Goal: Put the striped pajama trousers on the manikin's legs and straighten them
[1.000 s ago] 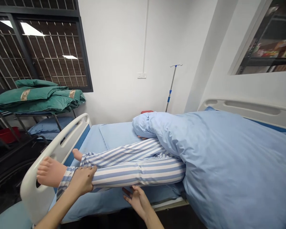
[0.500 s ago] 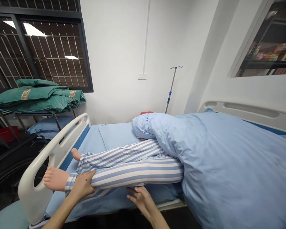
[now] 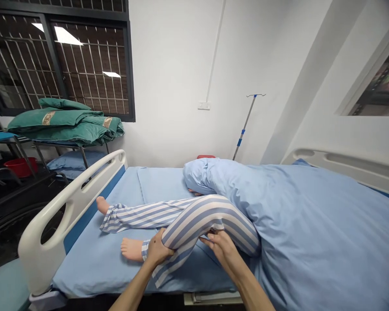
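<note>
Left hand is curled firmly round the lower shin of the bent near leg! Right hand sits under the knee, fingers partly parted; whether they grip, I can't tell. The knee rises above both hands, the foot beyond the left, on blue sheet.

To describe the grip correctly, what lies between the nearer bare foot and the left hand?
In the head view, a short stretch of striped trouser leg shows between the nearer bare foot and the left hand.
</note>
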Motion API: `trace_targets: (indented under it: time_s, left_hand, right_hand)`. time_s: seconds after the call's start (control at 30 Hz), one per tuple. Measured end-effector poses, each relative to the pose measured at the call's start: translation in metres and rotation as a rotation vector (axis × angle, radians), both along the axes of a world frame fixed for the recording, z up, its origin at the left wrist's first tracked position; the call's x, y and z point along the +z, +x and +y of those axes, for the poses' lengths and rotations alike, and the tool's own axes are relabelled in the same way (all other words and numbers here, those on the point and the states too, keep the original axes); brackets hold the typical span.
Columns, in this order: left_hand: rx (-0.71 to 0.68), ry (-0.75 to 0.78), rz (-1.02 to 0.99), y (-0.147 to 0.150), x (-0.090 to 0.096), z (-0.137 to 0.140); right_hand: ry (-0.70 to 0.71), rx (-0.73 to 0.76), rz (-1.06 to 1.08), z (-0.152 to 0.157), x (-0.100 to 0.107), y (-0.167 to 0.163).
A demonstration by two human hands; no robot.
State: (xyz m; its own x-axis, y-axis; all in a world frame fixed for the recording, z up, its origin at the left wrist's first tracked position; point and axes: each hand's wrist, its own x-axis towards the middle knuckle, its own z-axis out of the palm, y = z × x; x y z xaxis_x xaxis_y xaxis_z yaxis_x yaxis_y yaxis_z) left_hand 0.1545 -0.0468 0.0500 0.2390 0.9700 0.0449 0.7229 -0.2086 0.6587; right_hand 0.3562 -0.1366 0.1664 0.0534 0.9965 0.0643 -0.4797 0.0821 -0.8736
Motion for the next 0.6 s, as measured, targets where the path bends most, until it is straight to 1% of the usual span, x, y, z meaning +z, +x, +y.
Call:
trace_targets:
  time_s: [0.07, 0.13, 0.27, 0.37, 0.47, 0.6]
  left_hand:
    - [-0.014, -0.016, 0.006, 0.001, -0.005, 0.0]
    - [-0.037, -0.021, -0.004, -0.001, -0.007, 0.001]
    - [-0.084, -0.028, -0.025, -0.01, 0.0, 0.004]
    - [-0.142, -0.001, -0.015, -0.022, 0.007, 0.004]
    - [-0.142, 0.008, 0.075, -0.041, 0.015, 0.004]
    - [-0.113, 0.034, 0.252, -0.078, 0.03, 0.006]
  right_hand:
    - [-0.022, -0.013, 0.001, 0.001, -0.004, -0.001]
    - [-0.023, -0.027, 0.007, 0.002, -0.007, -0.002]
    - [-0.037, -0.053, 0.008, 0.0, -0.01, -0.004]
    - [-0.048, -0.056, 0.011, -0.004, -0.015, -0.007]
    - [-0.069, -0.056, 0.049, -0.005, -0.029, -0.012]
    - [-0.13, -0.035, 0.122, -0.005, -0.057, -0.024]
